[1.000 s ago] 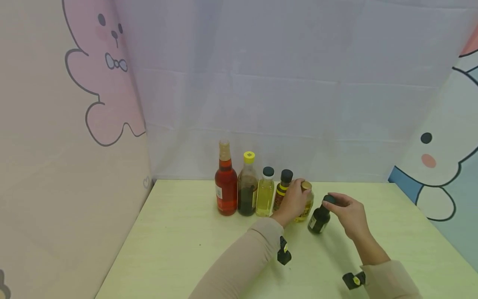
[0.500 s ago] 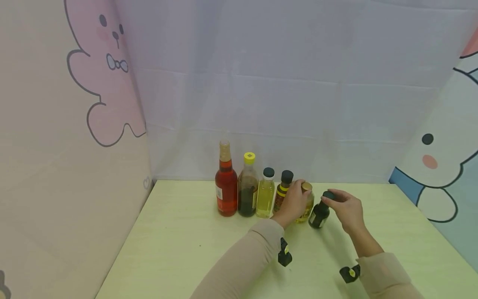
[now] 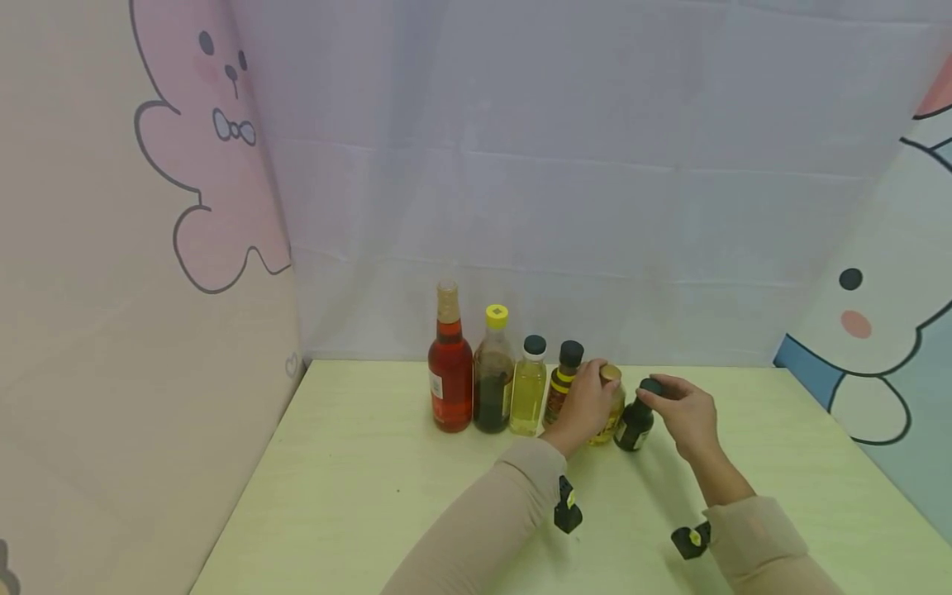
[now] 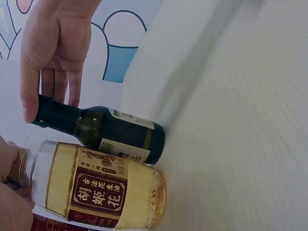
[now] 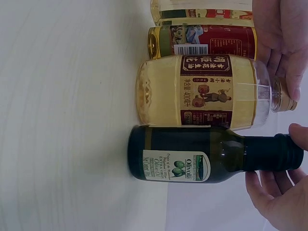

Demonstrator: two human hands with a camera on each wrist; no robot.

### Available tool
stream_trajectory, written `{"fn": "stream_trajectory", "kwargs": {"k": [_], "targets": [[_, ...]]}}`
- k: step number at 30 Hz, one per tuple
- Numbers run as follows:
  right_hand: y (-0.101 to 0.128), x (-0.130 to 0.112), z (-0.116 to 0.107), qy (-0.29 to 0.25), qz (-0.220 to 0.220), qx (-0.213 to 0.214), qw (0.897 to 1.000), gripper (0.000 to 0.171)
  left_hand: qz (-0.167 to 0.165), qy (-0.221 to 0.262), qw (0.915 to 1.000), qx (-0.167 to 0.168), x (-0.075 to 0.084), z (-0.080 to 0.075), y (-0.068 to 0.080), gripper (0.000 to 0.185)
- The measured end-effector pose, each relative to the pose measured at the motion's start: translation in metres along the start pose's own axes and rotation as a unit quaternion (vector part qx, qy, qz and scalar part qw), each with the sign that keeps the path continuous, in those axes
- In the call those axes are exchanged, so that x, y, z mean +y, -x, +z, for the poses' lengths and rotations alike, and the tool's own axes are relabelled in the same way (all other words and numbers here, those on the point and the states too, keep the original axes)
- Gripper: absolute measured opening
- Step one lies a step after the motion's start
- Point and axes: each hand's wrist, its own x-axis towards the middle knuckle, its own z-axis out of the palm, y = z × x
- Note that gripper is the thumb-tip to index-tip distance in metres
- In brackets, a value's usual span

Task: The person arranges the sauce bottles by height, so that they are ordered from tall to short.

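Observation:
My right hand point(image 3: 687, 413) pinches the dark cap of a small dark green olive oil bottle point(image 3: 635, 426), thumb on one side and fingers on the other. The bottle stands upright at the right end of a row. Just left of it is a clear bottle of golden oil point(image 4: 103, 185) with a gold cap, which my left hand point(image 3: 587, 409) holds by that cap. In the right wrist view the olive oil bottle point(image 5: 192, 154) lies right against the golden oil bottle point(image 5: 207, 91). The left hand partly hides the golden bottle and its dark-capped neighbour in the head view.
Leftward along the row stand a dark-capped bottle point(image 3: 561, 384) with yellow bands, a pale yellow oil bottle point(image 3: 528, 397), a yellow-capped bottle point(image 3: 493, 388) of dark liquid and a tall red bottle point(image 3: 449, 380). Behind the light wooden table point(image 3: 335, 496) hangs a white cloth point(image 3: 476, 207).
My right hand has shifted the olive oil bottle slightly back and left, closer to the golden oil bottle. My left hand stays on the golden bottle's cap.

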Motion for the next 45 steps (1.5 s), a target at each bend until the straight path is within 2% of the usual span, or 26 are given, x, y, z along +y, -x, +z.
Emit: {"fn": "stream_trajectory", "kwargs": {"k": [9, 29, 39, 45], "targets": [[-0.0014, -0.0002, 0.0009, -0.007, 0.004, 0.0, 1.0, 0.054, -0.004, 0.002, 1.0, -0.001, -0.0005, 0.0011, 0.0001, 0.037], [-0.0041, 0.0031, -0.0008, -0.036, -0.024, -0.034, 0.998, 0.054, 0.006, -0.012, 0.9999, 0.002, 0.0018, 0.0005, -0.0026, 0.036], [-0.0035, 0.0044, 0.0, -0.04, -0.016, -0.034, 0.998, 0.055, 0.002, 0.009, 0.9999, -0.006, 0.0004, -0.0008, -0.0015, 0.037], [-0.0011, 0.0043, -0.0024, -0.029, -0.02, -0.055, 0.998, 0.063, 0.0, 0.022, 0.9997, -0.012, 0.0007, -0.0023, 0.0027, 0.041]]}}
